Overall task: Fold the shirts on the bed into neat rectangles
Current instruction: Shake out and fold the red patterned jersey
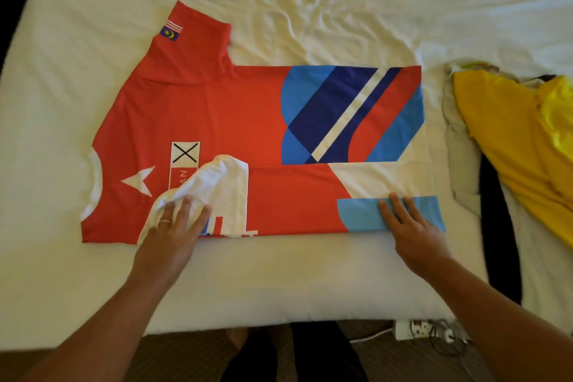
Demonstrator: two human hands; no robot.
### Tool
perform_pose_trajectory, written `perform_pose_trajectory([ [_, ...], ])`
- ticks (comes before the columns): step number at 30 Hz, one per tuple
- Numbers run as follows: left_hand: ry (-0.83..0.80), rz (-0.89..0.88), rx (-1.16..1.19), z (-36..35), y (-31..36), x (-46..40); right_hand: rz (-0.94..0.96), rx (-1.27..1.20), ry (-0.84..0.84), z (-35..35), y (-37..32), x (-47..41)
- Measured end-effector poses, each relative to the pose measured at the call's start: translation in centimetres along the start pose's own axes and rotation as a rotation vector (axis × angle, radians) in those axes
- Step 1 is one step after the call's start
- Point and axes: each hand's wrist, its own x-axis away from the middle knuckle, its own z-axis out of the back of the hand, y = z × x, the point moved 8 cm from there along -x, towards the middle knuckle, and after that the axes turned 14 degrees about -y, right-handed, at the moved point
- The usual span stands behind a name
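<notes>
Two hands rest on one red shirt (pixel 242 121), which lies flat near the front edge of the bed (pixel 279 282), directly ahead of the person. Its long axis runs from left to right: the collar points to the left edge, the hem to the right. The near side is already folded in, and the far sleeve (pixel 192 40) still sticks out toward the head of the bed. The left hand (pixel 176 226) is open, fingers pressing the white sleeve (pixel 223 186) onto the body. The right hand (pixel 406 220) is open too, lying flat on the light blue part by the hem. Both are on the near edge, so I think the far side needs a reach across. The white sheet is wrinkled. A yellow garment (pixel 521 146) lies at the right edge, well apart. A floor with a power strip (pixel 428 332) shows below.
</notes>
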Motion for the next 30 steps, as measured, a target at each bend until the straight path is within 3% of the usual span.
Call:
perform_pose_trajectory([
  [7, -0.066, 0.007, -0.071, -2.1, 1.3, 3.1, -0.063, -0.074, 0.028, -2.9, -0.6, 2.8],
  [9, -0.081, 0.003, -0.082, -1.8, 1.3, 3.1, -0.117, -0.137, -0.076, -3.3, -0.1, 2.8],
  [11, -0.049, 0.014, -0.063, -0.9, 1.2, 2.7, -0.122, -0.175, -0.075, -2.3, -0.2, 2.5],
  [18, 0.105, 0.051, -0.032, 8.7, 2.0, -2.2, -0.193, -0.28, 0.142, 5.4, 2.1, -1.4],
  [23, 0.214, 0.099, 0.179, 15.3, 2.5, -9.5, -0.13, -0.366, 0.305, 11.8, 5.0, -7.3],
  [30, 0.274, 0.146, 0.225, 20.8, 0.7, -17.7, -0.067, -0.279, 0.345, 18.7, 8.5, -15.0],
])
